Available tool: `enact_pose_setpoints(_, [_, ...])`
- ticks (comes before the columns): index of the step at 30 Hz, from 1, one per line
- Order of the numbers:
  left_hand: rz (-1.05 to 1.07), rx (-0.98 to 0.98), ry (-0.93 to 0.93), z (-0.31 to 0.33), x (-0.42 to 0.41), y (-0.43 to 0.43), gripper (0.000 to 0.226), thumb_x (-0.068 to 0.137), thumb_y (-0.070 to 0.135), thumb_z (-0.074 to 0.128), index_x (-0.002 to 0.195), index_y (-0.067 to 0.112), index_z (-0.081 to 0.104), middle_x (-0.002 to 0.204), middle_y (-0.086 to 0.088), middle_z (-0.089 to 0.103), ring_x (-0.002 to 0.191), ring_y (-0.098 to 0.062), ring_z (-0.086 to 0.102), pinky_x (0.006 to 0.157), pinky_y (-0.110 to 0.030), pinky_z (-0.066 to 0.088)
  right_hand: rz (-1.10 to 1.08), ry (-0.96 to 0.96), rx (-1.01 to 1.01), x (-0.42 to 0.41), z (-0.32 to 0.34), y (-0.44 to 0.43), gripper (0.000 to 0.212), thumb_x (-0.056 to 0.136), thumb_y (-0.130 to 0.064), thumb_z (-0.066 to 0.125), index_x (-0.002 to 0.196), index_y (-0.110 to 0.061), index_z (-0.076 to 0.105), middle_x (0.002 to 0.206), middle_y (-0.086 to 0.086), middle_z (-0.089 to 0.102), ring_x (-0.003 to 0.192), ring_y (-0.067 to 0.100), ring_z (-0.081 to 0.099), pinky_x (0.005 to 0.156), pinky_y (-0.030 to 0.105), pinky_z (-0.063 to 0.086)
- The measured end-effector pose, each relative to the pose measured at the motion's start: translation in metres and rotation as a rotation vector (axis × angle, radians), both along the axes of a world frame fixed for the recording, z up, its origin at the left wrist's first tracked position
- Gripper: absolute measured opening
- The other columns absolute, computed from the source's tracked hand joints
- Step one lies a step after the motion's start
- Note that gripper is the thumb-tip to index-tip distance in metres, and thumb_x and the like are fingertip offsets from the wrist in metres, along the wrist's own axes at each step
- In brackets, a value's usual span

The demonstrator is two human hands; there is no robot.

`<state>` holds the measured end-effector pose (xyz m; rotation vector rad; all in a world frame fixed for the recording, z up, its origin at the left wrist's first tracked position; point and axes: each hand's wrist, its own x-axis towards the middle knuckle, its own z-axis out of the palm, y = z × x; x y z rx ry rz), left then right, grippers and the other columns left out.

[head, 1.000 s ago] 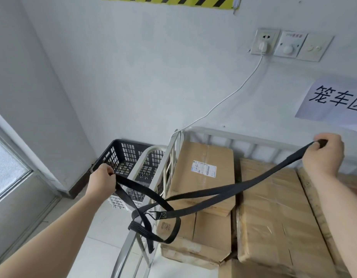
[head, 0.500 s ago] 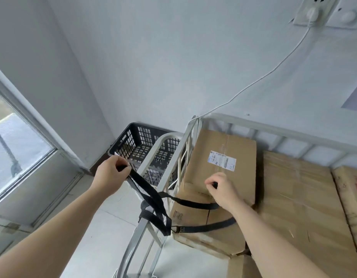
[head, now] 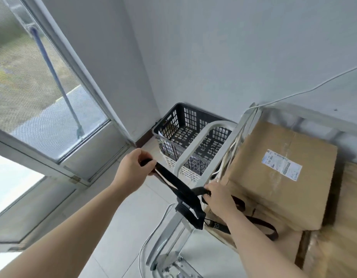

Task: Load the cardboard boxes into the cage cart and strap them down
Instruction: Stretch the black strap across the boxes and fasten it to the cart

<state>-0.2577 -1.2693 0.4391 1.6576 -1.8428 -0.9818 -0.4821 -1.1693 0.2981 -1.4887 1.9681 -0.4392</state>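
Now the right hand [head: 218,195] had swung in, gripping the strap [head: 179,187] at the cage cart [head: 168,235]'s left rail; the left hand [head: 131,171] still gripped its end. The cardboard boxes [head: 273,187] sat loaded; fastening looked underway.

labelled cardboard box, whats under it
The labelled cardboard box rests on a lower cardboard box, whose near edge sticks out. The right hand and black strap cover its left corner; anything lower is hidden.

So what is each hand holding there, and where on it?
Both grip the same black strap: the left hand holds its upper part, the right hand a stretch lower down.
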Motion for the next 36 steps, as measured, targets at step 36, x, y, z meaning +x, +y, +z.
enact_pose_setpoints(36, [0.582, -0.453, 0.471, 0.092, -0.008, -0.124, 0.011, 0.091, 0.02, 0.043, 0.09, 0.031, 0.045, 0.096, 0.003, 0.057, 0.088, -0.013, 0.056, 0.071, -0.013, 0.045, -0.97, -0.199, -0.449, -0.177, 0.147, 0.093, 0.027, 0.094, -0.017, 0.033, 0.088, -0.021, 0.059, 0.06, 0.01, 0.062, 0.053, 0.024, 0.053, 0.053, 0.035, 0.041])
